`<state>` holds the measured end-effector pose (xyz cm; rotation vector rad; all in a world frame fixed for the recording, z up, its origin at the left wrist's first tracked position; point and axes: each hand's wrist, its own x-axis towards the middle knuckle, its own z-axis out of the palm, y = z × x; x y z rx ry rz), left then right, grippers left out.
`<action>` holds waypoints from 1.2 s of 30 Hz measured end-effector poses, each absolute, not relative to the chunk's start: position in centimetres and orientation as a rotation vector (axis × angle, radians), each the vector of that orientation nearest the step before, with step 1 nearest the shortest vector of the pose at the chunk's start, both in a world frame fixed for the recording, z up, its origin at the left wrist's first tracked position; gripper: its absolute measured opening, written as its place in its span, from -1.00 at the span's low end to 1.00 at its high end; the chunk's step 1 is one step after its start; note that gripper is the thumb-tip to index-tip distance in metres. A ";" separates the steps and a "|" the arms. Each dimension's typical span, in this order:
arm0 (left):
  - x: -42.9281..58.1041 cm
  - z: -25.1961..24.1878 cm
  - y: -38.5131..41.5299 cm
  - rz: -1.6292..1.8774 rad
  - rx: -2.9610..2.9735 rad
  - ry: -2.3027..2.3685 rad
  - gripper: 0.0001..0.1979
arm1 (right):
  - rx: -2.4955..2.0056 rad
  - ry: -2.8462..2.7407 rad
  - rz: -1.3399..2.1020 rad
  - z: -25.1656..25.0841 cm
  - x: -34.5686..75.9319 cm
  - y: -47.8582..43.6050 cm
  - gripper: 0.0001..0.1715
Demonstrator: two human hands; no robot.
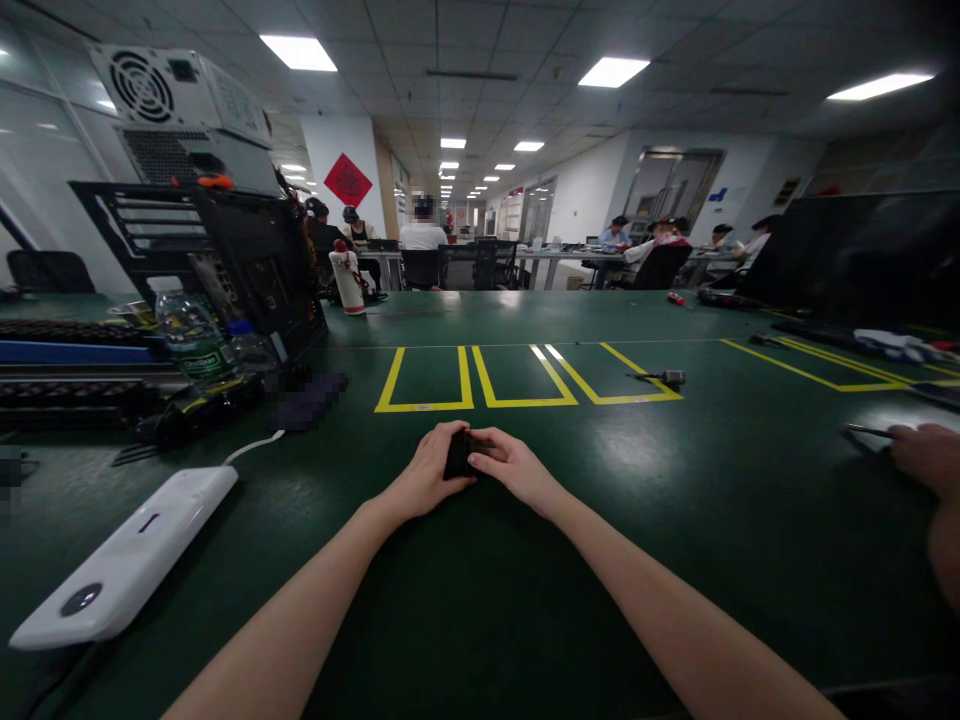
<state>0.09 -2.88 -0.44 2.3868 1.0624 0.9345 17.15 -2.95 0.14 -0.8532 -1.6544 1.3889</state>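
Both my hands meet over the green table [675,480], just in front of the yellow taped boxes [517,378]. My left hand [427,470] and my right hand [510,465] are closed together around a small black object [457,455]. Its shape is mostly hidden by my fingers, so I cannot name it. Both forearms stretch forward from the near edge.
A white power bank [127,560] with a cable lies at the near left. An open black computer case [225,270], water bottles [191,335] and keyboards stand at the left. A screwdriver [660,377] lies beyond the boxes. Another person's hand [926,455] rests at the right edge.
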 end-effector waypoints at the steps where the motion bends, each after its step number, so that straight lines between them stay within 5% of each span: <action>1: 0.1 -0.5 -2.9 0.938 2.389 1.061 -0.39 | -0.828 -1.650 1.409 0.2 17.2 -3.0 -0.63; 8: 0.0 -0.4 -2.9 0.916 2.365 1.065 -0.40 | -0.869 -1.628 1.356 0.4 17.1 -3.3 -0.74; 13: -0.1 0.2 -3.2 0.875 2.356 1.055 -0.41 | -0.948 -1.641 1.359 0.5 17.1 -3.3 -0.60; 24: -0.2 0.0 -3.0 0.879 2.356 1.049 -0.41 | -0.873 -1.641 1.351 0.4 17.0 -3.2 -0.74; 36: 0.0 -0.3 -2.9 0.908 2.375 1.071 -0.41 | -0.823 -1.656 1.414 0.1 17.2 -3.1 -0.64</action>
